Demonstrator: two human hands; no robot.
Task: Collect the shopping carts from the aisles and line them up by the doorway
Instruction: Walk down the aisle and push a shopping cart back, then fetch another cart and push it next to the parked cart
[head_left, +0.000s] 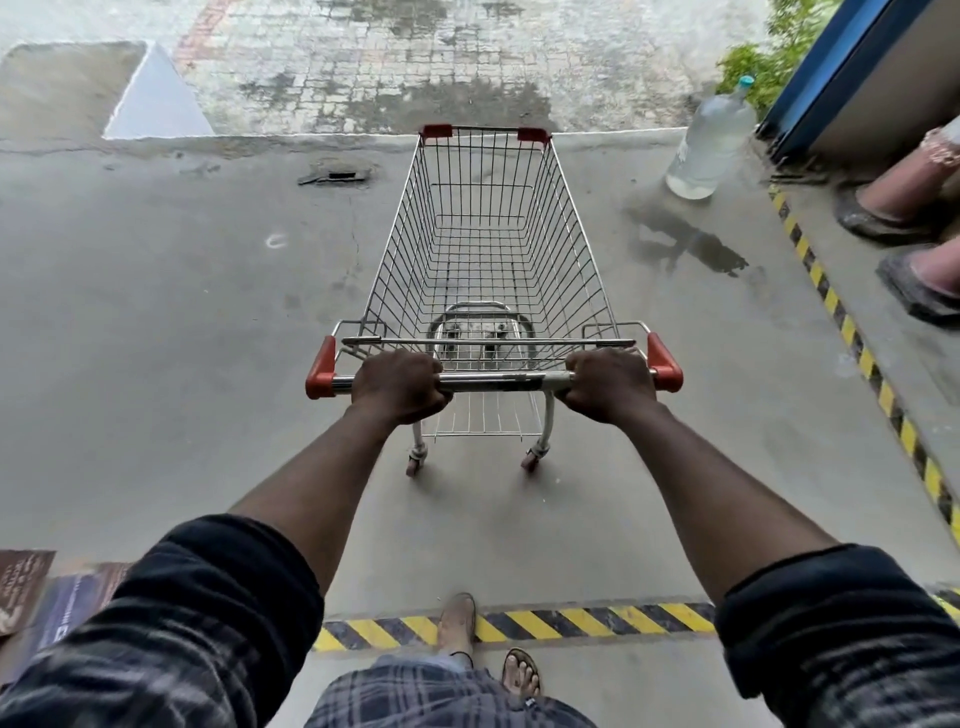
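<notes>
An empty wire shopping cart (485, 244) with red corner caps stands on the grey concrete floor straight ahead of me, nose pointing away. My left hand (397, 384) grips the left part of its metal handle bar (506, 383). My right hand (608, 382) grips the right part of the same bar. Both arms are stretched forward. The cart's rear wheels show below the bar.
A large clear water bottle (709, 143) stands at the right, with a wet patch (691, 244) beside it. Another person's feet (904, 208) are on a raised step edged with yellow-black tape (852, 332). A striped threshold (519, 626) lies under my feet. A floor drain (337, 176) sits left of the cart.
</notes>
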